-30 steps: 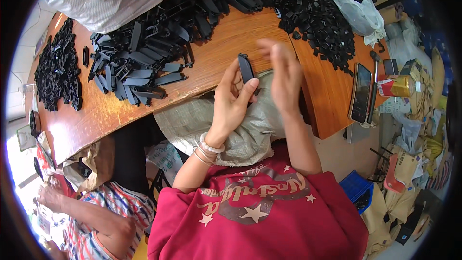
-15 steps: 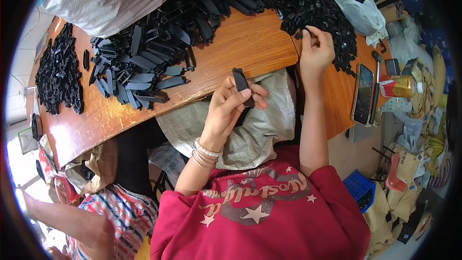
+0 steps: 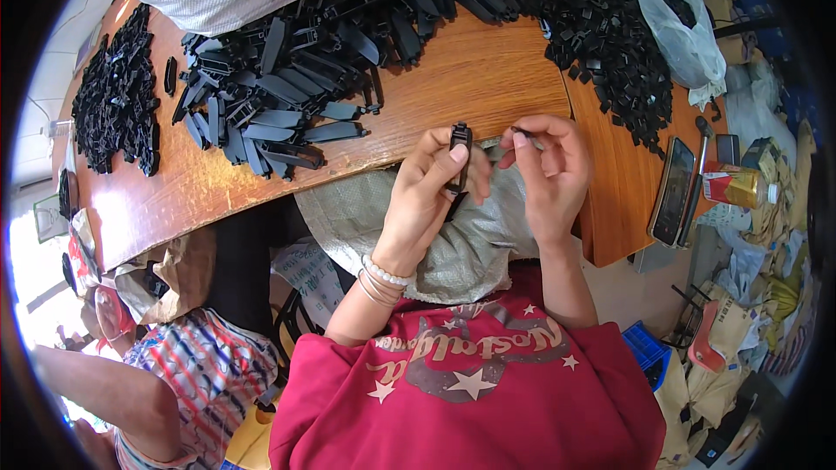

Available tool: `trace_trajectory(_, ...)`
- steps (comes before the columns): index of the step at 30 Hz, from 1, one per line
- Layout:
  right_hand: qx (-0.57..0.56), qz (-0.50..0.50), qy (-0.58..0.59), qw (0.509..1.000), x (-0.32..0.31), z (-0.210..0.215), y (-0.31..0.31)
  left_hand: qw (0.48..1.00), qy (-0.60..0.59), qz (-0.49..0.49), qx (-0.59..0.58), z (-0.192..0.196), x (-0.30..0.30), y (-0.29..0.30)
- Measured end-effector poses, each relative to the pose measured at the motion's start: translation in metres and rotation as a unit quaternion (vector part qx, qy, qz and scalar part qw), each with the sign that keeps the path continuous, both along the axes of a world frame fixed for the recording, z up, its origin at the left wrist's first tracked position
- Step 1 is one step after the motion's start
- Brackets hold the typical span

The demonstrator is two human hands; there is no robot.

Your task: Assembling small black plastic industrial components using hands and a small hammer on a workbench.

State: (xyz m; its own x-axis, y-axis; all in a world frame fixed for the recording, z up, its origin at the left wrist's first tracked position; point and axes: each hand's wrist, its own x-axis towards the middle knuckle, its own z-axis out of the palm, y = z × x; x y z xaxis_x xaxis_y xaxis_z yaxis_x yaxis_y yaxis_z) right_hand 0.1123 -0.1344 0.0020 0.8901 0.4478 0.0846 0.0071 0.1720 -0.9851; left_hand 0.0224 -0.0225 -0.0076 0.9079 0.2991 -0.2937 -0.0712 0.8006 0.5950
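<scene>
We hold a long black plastic piece upright in the left hand and a small black part in the right, both just above the edge of the bench.

Our left hand point(image 3: 427, 196) has its grip closed around the long black piece point(image 3: 459, 159): the thumb presses on its front, the other fingers wrap behind, and its top end stands free above them. Our right hand point(image 3: 547, 170) is just beside it, with the grip pinched together on a small black part point(image 3: 523, 131) between the thumb and the first fingers; the part is mostly hidden, so we cannot tell its shape. Under both hands lies a grey woven sack point(image 3: 409, 226) at the edge of the wooden bench point(image 3: 470, 78). On the bench, well apart from the hands, are a heap of long black pieces point(image 3: 279, 96) and a heap of small black parts point(image 3: 601, 17).
</scene>
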Motion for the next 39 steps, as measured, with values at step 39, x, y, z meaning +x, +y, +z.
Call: trace_trajectory(39,-0.255,0.06,-0.438,0.86,0.052,-0.013,0.003,0.787,0.111,0.009,0.606,0.009,0.041,0.045)
